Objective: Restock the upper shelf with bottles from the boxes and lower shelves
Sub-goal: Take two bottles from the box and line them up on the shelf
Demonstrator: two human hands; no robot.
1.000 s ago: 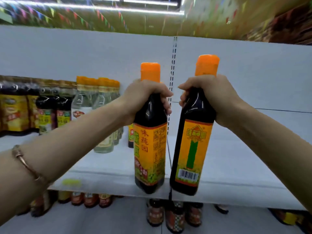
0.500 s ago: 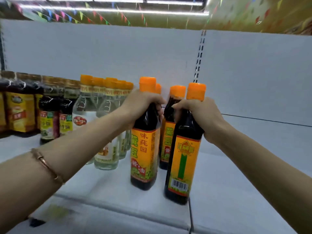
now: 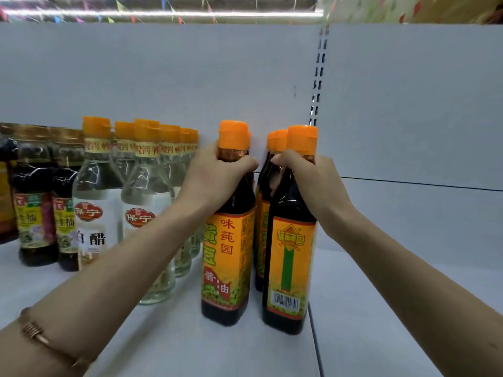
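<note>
Two dark soy-sauce bottles with orange caps and orange labels stand on the white upper shelf (image 3: 168, 341). My left hand (image 3: 217, 175) grips the neck of the left bottle (image 3: 228, 257), whose front label faces me. My right hand (image 3: 307, 180) grips the neck of the right bottle (image 3: 291, 268), which shows its barcode side. Both bottle bases appear to rest on the shelf. Behind them stand more bottles of the same kind (image 3: 261, 213), mostly hidden.
Left of my hands stands a row of clear white-vinegar bottles (image 3: 98, 208) with orange caps, then smaller dark bottles (image 3: 35, 213) at the far left. The white back panel (image 3: 190, 77) rises behind. Bare shelf (image 3: 408, 268) stretches to the right of the slotted upright (image 3: 317, 77).
Both hands carried their bottles from in front of the shelf edge up and inward. The bottles now stand deep on the shelf, in front of the same kind at the back.
</note>
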